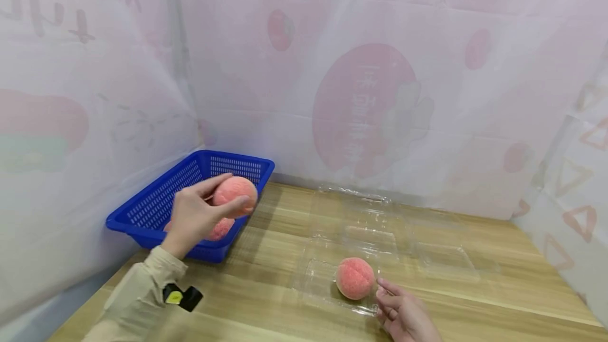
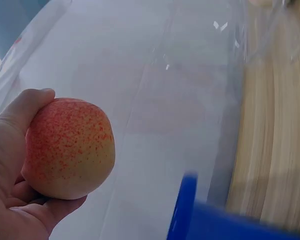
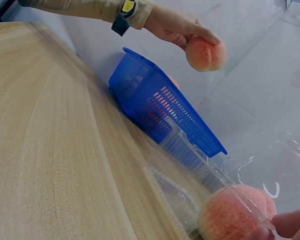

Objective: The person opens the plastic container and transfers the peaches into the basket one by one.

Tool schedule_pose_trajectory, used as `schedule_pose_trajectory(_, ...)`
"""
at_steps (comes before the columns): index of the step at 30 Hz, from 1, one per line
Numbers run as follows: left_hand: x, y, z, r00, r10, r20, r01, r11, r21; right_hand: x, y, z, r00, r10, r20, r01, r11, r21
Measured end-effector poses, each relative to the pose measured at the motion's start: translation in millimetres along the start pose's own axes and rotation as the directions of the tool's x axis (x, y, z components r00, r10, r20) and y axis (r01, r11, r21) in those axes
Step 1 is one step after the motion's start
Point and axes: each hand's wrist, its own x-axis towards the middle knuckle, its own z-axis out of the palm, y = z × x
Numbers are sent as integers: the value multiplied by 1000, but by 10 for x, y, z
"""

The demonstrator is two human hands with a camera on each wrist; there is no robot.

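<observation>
My left hand [image 1: 192,215] grips a pink peach [image 1: 236,195] above the right side of a blue basket [image 1: 157,202]. In the left wrist view the same peach [image 2: 72,150] shows red speckles and a yellowish base, with thumb and fingers around it. Below that hand, another peach [image 1: 220,229] lies in the basket. On the table, a second clear plastic clamshell box [image 1: 315,289] stands with its lid up and one peach [image 1: 355,278] inside. My right hand [image 1: 404,310] pinches the box's right rim between thumb and finger, close beside that peach.
Another clear plastic box [image 1: 444,257] sits on the wooden table [image 1: 266,284], right of the first. Printed white sheeting [image 1: 456,120] walls the back and both sides. The basket stands at the left, against the sheeting.
</observation>
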Motion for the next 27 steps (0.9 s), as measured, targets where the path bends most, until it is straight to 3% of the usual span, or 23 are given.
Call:
schedule_pose_trajectory(4, 50, -159, -285, 997, -30, -78, 37, 995, 88, 3, -12, 19, 1000, -1, -5, 1, 1000, 1)
schedule_pose_trajectory(8, 76, -273, -420, 992, -35, -122, 50, 991, 127, 8, -18, 28, 1000, -2, -8, 2, 1000, 8)
schedule_pose_trajectory(22, -59, -493, -327, 998, -50, -40, 57, 979, 197, 1, 4, 23, 1000, -3, -4, 3, 1000, 12)
schedule_pose_trajectory(27, -73, -534, -294, 999, -41, 30, 33, 977, 211, -4, 5, 16, 1000, 4, -3, -4, 1000, 14)
